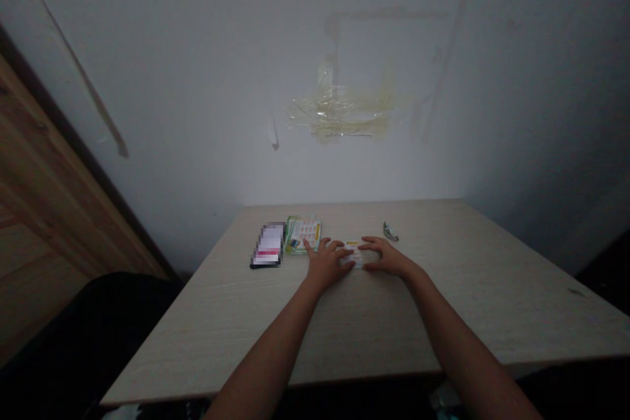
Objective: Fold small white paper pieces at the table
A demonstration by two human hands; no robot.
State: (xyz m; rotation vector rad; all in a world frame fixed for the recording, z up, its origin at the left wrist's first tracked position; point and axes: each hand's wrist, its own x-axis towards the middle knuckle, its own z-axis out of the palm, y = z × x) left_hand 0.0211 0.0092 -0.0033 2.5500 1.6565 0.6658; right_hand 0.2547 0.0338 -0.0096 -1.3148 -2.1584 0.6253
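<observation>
A small printed card [353, 256], white with yellow and coloured print, lies on the table between my two hands. My left hand [327, 262] is palm down with its fingers spread; its thumb and forefinger rest on the card's left part. My right hand [385, 256] reaches in from the other side, thumb and fingers apart, their tips at the card's right edge. Just beyond my left hand is a stack of similar larger printed sheets [304, 233] with green borders. My left little finger lies near or over the stack's lower corner.
Left of the stack lies a phone [268, 246] with its lit screen blurred out. A small crumpled wrapper [390, 231] sits beyond my right hand. The pale wooden table [236, 335] meets a wall [207, 111] with peeling tape. A dark chair back [98, 321] stands at the left.
</observation>
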